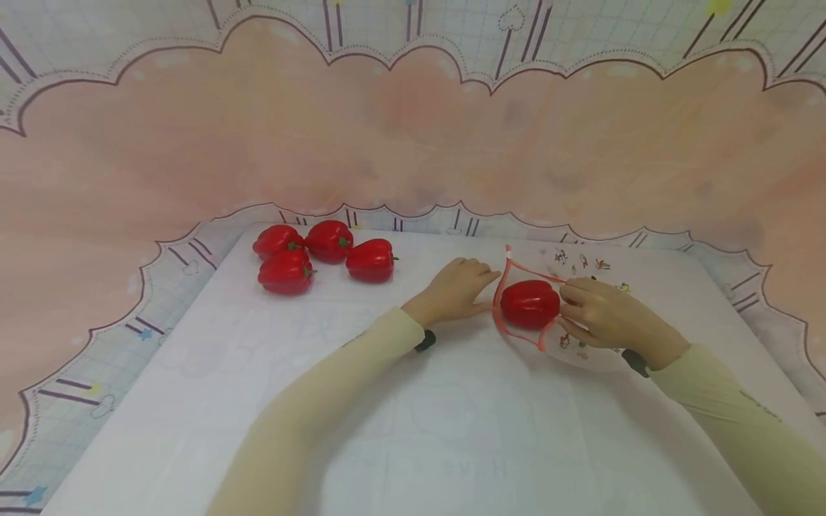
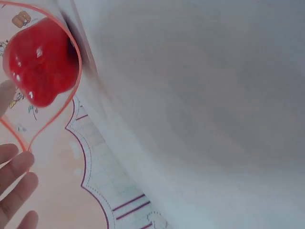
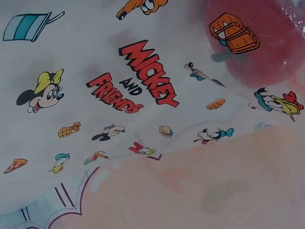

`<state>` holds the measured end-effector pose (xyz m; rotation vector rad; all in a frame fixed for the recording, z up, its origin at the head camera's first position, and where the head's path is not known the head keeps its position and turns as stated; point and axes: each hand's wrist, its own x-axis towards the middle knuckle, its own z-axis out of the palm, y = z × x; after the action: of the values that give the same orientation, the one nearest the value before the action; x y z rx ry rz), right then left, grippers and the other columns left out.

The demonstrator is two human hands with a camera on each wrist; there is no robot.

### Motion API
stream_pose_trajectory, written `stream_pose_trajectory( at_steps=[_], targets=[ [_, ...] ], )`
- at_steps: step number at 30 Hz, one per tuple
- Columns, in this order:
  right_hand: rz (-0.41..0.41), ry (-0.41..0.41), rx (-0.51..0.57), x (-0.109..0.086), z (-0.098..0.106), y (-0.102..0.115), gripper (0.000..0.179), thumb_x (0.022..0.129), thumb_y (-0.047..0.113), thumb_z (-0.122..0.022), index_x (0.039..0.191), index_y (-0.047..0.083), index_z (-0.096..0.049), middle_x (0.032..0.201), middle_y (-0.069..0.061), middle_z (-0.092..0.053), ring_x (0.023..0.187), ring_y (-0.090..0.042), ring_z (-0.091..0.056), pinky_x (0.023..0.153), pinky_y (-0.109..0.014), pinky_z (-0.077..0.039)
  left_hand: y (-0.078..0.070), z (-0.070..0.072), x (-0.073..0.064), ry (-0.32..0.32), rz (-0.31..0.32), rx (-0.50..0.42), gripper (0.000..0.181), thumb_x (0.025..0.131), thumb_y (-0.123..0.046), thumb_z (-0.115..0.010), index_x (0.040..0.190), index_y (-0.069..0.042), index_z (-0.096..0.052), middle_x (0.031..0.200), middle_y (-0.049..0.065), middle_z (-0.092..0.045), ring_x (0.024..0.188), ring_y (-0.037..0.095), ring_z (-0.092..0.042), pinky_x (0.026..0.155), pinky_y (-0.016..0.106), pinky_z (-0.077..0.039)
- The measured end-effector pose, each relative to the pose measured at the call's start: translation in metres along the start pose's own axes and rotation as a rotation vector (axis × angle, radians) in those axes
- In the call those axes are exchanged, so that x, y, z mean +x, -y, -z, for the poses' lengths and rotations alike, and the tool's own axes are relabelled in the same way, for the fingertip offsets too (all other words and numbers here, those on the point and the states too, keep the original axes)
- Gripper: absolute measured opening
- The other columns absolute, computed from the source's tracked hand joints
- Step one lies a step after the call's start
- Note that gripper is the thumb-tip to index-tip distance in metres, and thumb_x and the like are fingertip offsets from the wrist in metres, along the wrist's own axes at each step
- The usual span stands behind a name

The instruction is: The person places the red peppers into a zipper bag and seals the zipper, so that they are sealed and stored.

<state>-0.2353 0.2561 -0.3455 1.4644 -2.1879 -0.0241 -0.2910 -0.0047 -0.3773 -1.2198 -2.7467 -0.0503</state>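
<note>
A clear drawstring-style bag with an orange rim (image 1: 496, 315) and cartoon prints lies on the right of the table, its mouth facing left. Inside the mouth sits a red bell pepper (image 1: 529, 304), also seen through the printed plastic (image 3: 71, 124) in the right wrist view. My left hand (image 1: 454, 290) is at the mouth, thumb and fingers spread apart; in the left wrist view its fingertips (image 2: 28, 160) are right at the rim's corner. My right hand (image 1: 600, 312) grips the bag just right of the pepper with curled fingers; the right wrist view does not show it.
Several more red bell peppers (image 1: 287, 272) lie grouped at the table's back left, stems pointing right. The white table (image 1: 387, 430) ends against a patterned peach-coloured curtain (image 1: 387, 143) at the back and along the sides.
</note>
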Motion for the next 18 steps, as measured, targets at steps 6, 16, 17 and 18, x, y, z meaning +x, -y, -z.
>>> stream_pose_trajectory(
  at_steps=[6,16,17,18],
  targets=[
    [0.006,0.019,0.004,-0.002,0.000,-0.002,0.038,0.095,0.033,-0.050,0.075,0.007,-0.070,0.070,-0.003,-0.058,0.067,-0.013,-0.051,0.060,-0.027,-0.055,0.009,0.008,-0.017,-0.054,-0.041,0.002,0.059,0.087,-0.040,-0.063,0.138,-0.015,-0.047,0.131,0.002,-0.057,0.124,0.019,-0.050,0.111,0.037,-0.036],
    [0.006,-0.004,0.002,-0.002,-0.003,-0.003,0.064,0.098,0.042,-0.022,0.074,0.006,-0.070,0.069,-0.004,-0.057,0.066,-0.014,-0.050,0.059,-0.027,-0.055,0.028,0.021,-0.046,-0.075,-0.045,0.050,0.061,0.085,-0.040,-0.066,0.138,-0.015,-0.047,0.129,0.004,-0.058,0.123,0.020,-0.051,0.111,0.039,-0.036],
    [0.005,-0.005,0.000,-0.002,-0.003,-0.003,0.066,0.098,0.043,-0.021,0.074,0.006,-0.069,0.069,-0.004,-0.057,0.066,-0.014,-0.050,0.059,-0.027,-0.055,0.030,0.023,-0.049,-0.071,-0.038,0.055,0.062,0.085,-0.040,-0.066,0.138,-0.015,-0.047,0.130,0.004,-0.058,0.123,0.021,-0.051,0.111,0.039,-0.036],
    [0.003,-0.007,-0.002,-0.002,-0.003,-0.003,0.067,0.098,0.043,-0.019,0.073,0.007,-0.069,0.068,-0.004,-0.057,0.065,-0.014,-0.050,0.058,-0.027,-0.055,0.033,0.025,-0.051,-0.068,-0.032,0.063,0.062,0.085,-0.041,-0.066,0.138,-0.015,-0.047,0.130,0.004,-0.058,0.123,0.021,-0.051,0.111,0.040,-0.036]
  ],
)
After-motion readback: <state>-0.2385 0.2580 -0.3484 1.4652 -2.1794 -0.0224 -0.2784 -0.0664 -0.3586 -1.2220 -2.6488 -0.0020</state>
